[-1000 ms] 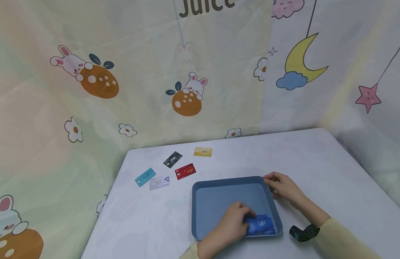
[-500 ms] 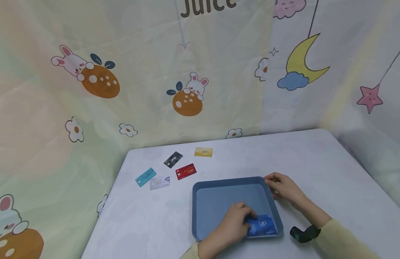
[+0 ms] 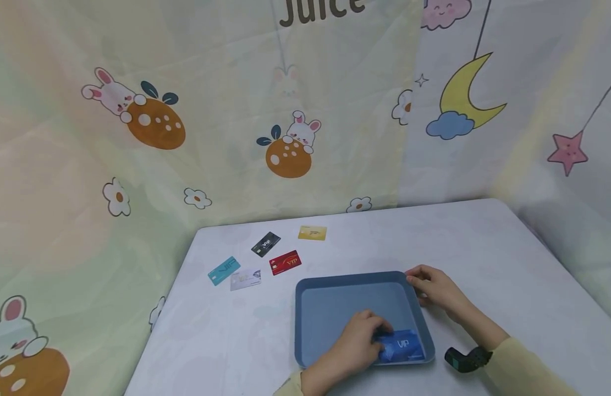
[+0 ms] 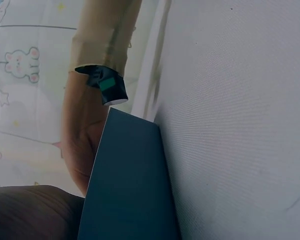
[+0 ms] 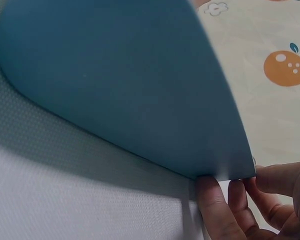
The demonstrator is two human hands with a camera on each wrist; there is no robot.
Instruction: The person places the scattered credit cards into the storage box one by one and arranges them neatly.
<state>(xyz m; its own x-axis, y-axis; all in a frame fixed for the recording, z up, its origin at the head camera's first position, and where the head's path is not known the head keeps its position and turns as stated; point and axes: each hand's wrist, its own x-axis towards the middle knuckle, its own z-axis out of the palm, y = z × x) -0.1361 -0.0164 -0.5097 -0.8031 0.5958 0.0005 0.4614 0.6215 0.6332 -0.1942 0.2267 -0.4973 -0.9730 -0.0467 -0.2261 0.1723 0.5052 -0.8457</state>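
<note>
A blue VIP card [image 3: 405, 347] lies in the near right corner of a blue-grey rectangular tray [image 3: 325, 308]. My left hand [image 3: 352, 341] reaches over the tray's near side and pinches the card's left edge with curled fingers; the fingertips are partly hidden. At the far right corner, my right hand [image 3: 436, 286] holds the tray. In the right wrist view its thumb [image 5: 277, 178] is at the rim, with fingers below against the tray's outer wall [image 5: 130, 90]. The left wrist view shows the dark edge of the left hand [image 4: 35, 212] beside the tray wall [image 4: 130, 185].
On the white table [image 3: 483, 242], several cards lie beyond the tray to the left: teal [image 3: 224, 270], pale silver [image 3: 246, 279], black [image 3: 265, 244], red [image 3: 285, 263] and gold [image 3: 312, 233]. A black wrist device [image 3: 467, 359] sits at the right cuff. A printed curtain [image 3: 226, 110] hangs behind.
</note>
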